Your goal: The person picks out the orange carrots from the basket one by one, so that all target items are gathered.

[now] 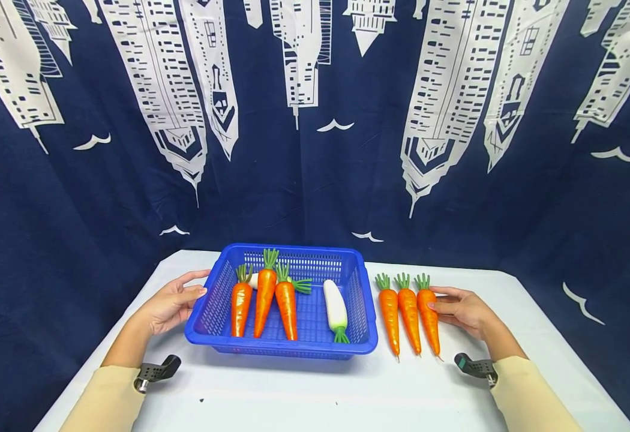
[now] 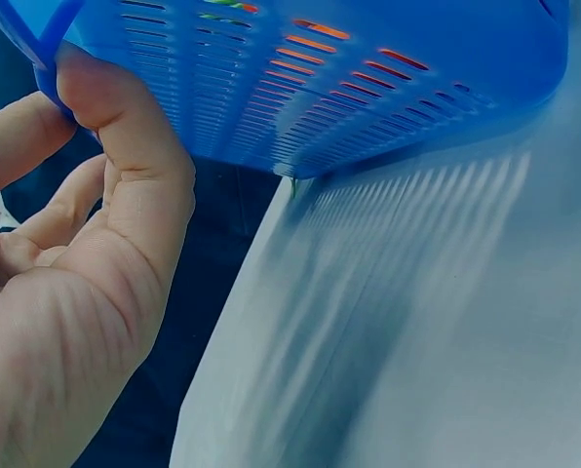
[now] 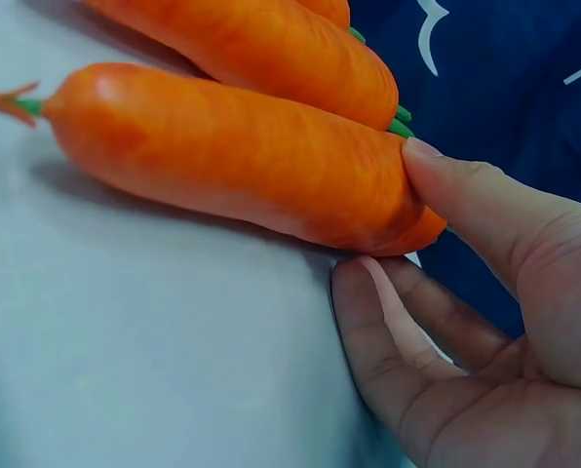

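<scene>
My left hand [image 1: 170,305] holds the left rim of a blue plastic basket [image 1: 293,347]; its thumb [image 2: 110,107] shows against the rim in the left wrist view. Inside the basket, three carrots [image 1: 263,303] lean side by side on the left. A white radish [image 1: 335,303] lies on the right, and another white radish [image 1: 253,281] is mostly hidden behind the carrots. On the table right of the basket, three more carrots lie in a row, leaves away from me. My right hand [image 1: 466,312] pinches the rightmost carrot [image 1: 429,324] near its leafy end, thumb on top, fingers at its side.
The white table [image 1: 272,396] carries the basket and the row of carrots. A dark blue curtain [image 1: 304,180] with white building prints hangs behind the table's far edge. The middle carrot [image 1: 409,321] and left carrot [image 1: 389,321] of the row lie close beside the pinched one.
</scene>
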A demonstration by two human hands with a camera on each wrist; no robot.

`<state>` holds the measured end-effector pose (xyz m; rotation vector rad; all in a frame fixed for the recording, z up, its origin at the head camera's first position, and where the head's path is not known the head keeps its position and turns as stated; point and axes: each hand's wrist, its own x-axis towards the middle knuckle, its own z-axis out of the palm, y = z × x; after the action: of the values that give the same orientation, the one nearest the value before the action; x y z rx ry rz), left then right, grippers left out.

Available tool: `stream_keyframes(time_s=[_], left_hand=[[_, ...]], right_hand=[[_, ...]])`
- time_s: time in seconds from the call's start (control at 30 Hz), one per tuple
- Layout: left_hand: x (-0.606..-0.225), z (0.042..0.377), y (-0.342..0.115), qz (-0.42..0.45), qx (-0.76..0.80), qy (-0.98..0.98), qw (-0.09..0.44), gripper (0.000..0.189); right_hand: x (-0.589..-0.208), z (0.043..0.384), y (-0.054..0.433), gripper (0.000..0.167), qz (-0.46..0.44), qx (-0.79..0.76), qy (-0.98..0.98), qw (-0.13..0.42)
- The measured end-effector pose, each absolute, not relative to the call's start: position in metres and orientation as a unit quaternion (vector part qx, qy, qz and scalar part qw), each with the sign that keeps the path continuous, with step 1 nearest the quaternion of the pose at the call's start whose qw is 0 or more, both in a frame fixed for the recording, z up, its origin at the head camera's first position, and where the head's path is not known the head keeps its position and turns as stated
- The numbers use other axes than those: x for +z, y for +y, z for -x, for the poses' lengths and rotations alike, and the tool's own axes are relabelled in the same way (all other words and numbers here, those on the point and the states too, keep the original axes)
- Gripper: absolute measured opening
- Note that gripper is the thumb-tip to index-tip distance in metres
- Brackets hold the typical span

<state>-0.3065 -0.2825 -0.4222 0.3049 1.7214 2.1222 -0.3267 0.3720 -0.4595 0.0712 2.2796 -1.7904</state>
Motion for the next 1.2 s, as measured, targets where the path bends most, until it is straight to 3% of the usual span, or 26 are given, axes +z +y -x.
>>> stream_keyframes(time_s=[0.17, 0.67, 1.2], left_hand=[[-0.4226, 0.3068, -0.2828, -0.106, 0.755, 0.617, 0.194, 0.061], [-0.427, 0.3078, -0.2849, -0.136, 0.762, 0.603, 0.194, 0.045], [-0.4256, 0.3082, -0.2852, -0.128, 0.757, 0.611, 0.196, 0.049]], right_hand=[[-0.4576, 0.3271, 0.37, 0.071, -0.04, -0.608, 0.784, 0.12], [-0.4594, 0.3261, 0.37, 0.072, -0.036, -0.619, 0.777, 0.113], [-0.462, 0.3194, 0.3667, 0.074, -0.019, -0.638, 0.763, 0.102]])
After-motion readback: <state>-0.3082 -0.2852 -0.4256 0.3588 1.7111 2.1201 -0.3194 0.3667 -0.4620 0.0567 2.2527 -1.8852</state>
